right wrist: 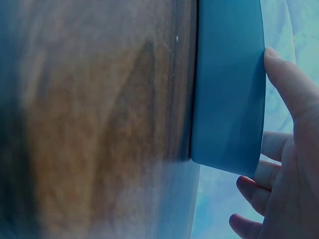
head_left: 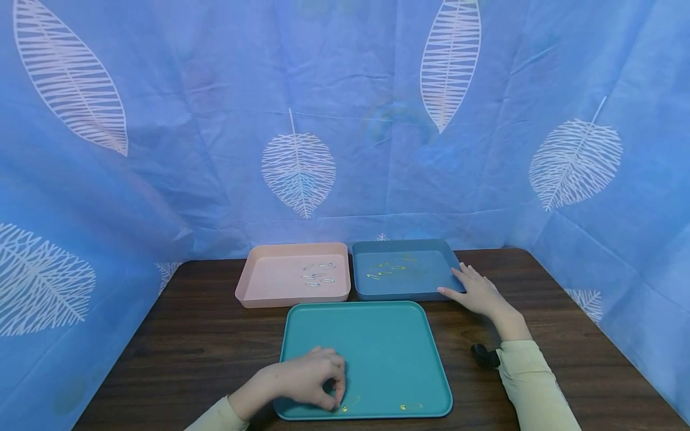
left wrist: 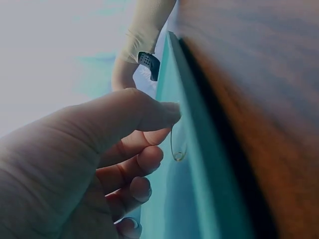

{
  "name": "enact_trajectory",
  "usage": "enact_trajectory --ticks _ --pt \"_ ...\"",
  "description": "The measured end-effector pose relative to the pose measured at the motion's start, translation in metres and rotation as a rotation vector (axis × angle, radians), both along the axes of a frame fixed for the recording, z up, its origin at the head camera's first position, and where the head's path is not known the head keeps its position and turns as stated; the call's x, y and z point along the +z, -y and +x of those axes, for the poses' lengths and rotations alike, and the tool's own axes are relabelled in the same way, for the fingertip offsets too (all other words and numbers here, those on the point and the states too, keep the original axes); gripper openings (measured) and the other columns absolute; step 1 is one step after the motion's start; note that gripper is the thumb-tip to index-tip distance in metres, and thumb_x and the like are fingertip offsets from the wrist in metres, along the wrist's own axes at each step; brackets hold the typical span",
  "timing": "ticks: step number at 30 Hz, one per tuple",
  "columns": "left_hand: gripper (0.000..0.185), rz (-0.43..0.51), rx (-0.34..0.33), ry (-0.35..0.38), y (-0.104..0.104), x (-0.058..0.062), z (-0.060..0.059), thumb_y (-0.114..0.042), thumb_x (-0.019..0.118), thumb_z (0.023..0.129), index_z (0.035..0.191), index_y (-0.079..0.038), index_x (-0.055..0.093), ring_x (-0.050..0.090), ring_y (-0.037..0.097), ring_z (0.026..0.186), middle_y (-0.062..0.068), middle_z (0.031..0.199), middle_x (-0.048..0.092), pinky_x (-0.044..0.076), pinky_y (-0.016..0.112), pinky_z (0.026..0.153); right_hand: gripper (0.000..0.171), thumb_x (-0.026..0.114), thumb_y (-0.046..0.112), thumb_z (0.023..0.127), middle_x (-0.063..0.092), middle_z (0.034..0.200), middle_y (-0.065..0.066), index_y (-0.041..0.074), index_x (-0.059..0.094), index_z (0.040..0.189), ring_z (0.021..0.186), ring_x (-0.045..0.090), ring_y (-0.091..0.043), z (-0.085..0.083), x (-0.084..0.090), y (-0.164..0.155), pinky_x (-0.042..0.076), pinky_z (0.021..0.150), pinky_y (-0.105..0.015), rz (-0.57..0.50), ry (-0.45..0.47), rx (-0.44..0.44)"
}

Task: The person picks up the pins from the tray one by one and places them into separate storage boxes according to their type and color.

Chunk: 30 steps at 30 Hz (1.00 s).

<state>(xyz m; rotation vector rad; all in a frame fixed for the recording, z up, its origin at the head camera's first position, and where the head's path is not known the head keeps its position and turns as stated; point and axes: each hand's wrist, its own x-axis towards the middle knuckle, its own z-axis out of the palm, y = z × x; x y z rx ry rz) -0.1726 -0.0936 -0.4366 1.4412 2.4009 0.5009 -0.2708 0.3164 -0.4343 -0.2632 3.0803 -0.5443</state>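
Note:
Low over the front-left part of the teal tray [head_left: 377,353], my left hand [head_left: 315,377] pinches a yellow safety pin [head_left: 351,404] between thumb and forefinger. The coil end of that safety pin [left wrist: 178,149] sticks out below the thumb in the left wrist view; the rest is covered by the fingers. A second yellow safety pin [head_left: 411,407] lies along the tray's front edge. My right hand [head_left: 480,291] rests at the right side of the blue tray [head_left: 426,281], its thumb touching the rim, fingers spread and loosely extended.
Several yellow safety pins [head_left: 385,269] lie inside the blue tray. Left of it stands a pink tray [head_left: 269,281] with several silver safety pins [head_left: 318,276]. All trays sit on a dark wooden table [head_left: 188,335], with a leaf-patterned blue cloth [head_left: 350,167] hanging behind.

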Motion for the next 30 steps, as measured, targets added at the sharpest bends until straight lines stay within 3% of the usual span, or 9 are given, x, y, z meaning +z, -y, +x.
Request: enact_trajectory --ticks 7,23,30 --pt "0.012 -0.002 0.003 -0.033 -0.009 0.006 -0.012 -0.023 0.074 0.082 0.074 -0.029 0.067 0.040 -0.004 0.082 -0.017 0.083 0.054 0.031 0.016 0.075 0.086 0.056 0.055 0.093 0.019 0.155 -0.036 -0.007 0.033 0.148 0.143 0.017 -0.052 0.000 -0.003 -0.001 0.015 0.110 -0.072 -0.001 0.001 -0.004" --pt "0.011 0.058 -0.008 -0.239 -0.042 0.034 -0.046 -0.028 0.074 0.084 0.076 -0.030 0.068 0.039 0.000 0.082 -0.011 0.086 0.058 0.028 0.018 0.076 0.088 0.055 0.059 0.092 0.020 0.155 -0.034 -0.005 0.033 0.148 0.144 0.017 -0.051 -0.002 -0.005 -0.003 0.016 0.110 -0.071 0.015 -0.010 -0.009" --pt "0.009 0.077 -0.019 -0.299 -0.056 0.043 -0.068 -0.027 0.071 0.088 0.079 -0.029 0.070 0.038 0.004 0.082 -0.004 0.089 0.060 0.030 0.017 0.076 0.088 0.055 0.059 0.092 0.020 0.155 -0.034 -0.006 0.034 0.148 0.144 0.017 -0.051 -0.002 -0.004 -0.003 0.016 0.110 -0.071 0.012 -0.013 -0.002"
